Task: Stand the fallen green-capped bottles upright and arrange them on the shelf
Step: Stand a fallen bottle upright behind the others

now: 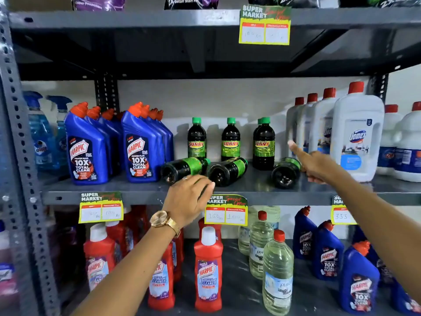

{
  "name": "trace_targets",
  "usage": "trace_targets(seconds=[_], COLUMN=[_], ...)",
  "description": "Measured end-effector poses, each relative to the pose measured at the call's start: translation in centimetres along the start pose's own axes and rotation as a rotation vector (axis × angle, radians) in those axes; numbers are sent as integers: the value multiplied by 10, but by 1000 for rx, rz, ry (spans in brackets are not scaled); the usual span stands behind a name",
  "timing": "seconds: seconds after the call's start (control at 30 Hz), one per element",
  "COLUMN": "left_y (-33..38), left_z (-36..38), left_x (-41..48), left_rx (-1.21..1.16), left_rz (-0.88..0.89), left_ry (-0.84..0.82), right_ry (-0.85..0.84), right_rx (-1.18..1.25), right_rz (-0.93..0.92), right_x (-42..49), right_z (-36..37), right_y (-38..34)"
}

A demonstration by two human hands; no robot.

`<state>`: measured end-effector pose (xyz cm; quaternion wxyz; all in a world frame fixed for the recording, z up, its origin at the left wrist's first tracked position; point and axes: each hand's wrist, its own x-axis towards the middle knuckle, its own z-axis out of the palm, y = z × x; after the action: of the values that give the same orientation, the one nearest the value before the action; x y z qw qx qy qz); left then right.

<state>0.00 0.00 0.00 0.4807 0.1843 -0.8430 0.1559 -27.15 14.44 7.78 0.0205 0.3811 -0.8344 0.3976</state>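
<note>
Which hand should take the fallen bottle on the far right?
Right. The right hand already reaches beside that fallen bottle, nearly touching it. The left hand hovers lower, by the two other fallen bottles.

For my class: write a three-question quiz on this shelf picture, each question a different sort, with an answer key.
1. How many green-capped bottles lie on their sides on the middle shelf?
2. True or false: the left hand is gripping a bottle.
3. The right hand reaches out beside which fallen bottle? A) left fallen bottle B) middle fallen bottle C) right fallen bottle

Key: 1. Three. 2. False; it hovers open at the shelf edge, in front of the fallen bottles. 3. C.
</note>
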Motion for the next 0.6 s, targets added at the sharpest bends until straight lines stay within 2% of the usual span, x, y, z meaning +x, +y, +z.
trace_targets(seconds=[0.13,0.33,0.5,0.6], left_y=[-8,-19,-24,-26], left_z=[20,34,45,50], left_x=[-17,-12,-13,-14], left_rx=[105,223,250,251], left_rz=[9,42,71,94], left_ry=[-28,68,153,213], right_ry=[-102,-356,-406,-328], right_rx=[-125,-6,149,345], right_rz=[139,258,363,343], right_x=[14,41,52,52], right_z=[12,17,19,27], right_y=[14,-3,-2,7])
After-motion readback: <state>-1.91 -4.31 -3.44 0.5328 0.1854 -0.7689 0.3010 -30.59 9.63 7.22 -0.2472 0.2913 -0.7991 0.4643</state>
